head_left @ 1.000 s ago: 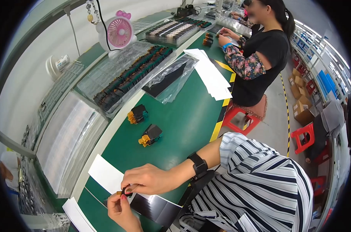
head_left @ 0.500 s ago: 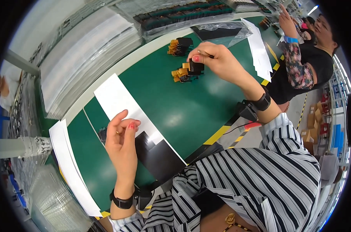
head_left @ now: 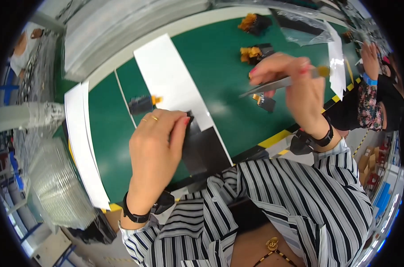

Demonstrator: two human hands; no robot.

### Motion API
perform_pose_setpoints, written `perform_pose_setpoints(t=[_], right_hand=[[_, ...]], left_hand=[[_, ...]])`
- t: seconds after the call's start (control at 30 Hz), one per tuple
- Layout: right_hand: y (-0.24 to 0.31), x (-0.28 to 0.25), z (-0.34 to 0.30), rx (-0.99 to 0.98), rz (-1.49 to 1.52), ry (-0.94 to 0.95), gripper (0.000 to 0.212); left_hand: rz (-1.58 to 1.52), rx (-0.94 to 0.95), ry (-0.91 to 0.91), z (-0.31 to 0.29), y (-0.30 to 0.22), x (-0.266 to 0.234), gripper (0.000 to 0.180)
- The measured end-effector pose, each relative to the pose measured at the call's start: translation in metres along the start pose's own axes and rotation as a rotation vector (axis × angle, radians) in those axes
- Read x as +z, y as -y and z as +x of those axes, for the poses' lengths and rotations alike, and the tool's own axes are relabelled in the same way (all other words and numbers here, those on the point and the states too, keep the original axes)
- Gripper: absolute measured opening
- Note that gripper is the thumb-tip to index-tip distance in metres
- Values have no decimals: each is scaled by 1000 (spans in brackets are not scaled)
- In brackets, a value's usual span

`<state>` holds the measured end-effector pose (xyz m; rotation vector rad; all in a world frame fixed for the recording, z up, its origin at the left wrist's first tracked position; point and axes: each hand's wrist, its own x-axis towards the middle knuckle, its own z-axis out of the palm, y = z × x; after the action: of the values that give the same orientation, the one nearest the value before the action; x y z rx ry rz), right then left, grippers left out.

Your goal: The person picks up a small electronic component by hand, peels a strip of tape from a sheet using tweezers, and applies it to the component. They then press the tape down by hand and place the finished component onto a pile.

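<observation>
My left hand (head_left: pixel 155 147) is closed, thumb against fingers, over the upper corner of a black sheet (head_left: pixel 206 153) lying on a white board (head_left: pixel 175 71). A small dark bit shows at its fingertips; whether it is the sheet's corner or a separate piece is unclear. Blurred by motion, my right hand (head_left: pixel 300 84) grips a slim pointed metal tool (head_left: pixel 268 86), like tweezers, its tip pointing left. Just below those fingers is a small black part with a gold tab (head_left: pixel 266 103); I cannot tell if they touch it. Another black part with an orange tab (head_left: pixel 142 104) lies beyond my left hand.
Two piles of black-and-orange parts, a nearer pile (head_left: pixel 255 53) and a farther pile (head_left: pixel 254 23), lie on the green table (head_left: pixel 228 80). White sheets (head_left: pixel 84 147) line the left edge. Clear trays (head_left: pixel 61 182) are stacked at left. A co-worker (head_left: pixel 371 98) is at the right.
My left hand has turned palm-down and closed at the black sheet. The right hand has come away from the nearer pile toward me, with the tool now pointing left. The whole view has shifted.
</observation>
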<state>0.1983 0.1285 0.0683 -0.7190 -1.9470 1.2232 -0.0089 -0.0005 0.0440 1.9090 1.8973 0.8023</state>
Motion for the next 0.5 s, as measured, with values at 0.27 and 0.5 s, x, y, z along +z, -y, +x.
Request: perform_pose_setpoints(t=[0.27, 0.5], right_hand=[[-30, -47, -23, -247, -321, -83, 37], [-44, -22, -82, -159, -844, 181, 24]], left_hand=[[222, 98, 4, -53, -8, 24, 23], [218, 170, 24, -55, 0, 38, 29]])
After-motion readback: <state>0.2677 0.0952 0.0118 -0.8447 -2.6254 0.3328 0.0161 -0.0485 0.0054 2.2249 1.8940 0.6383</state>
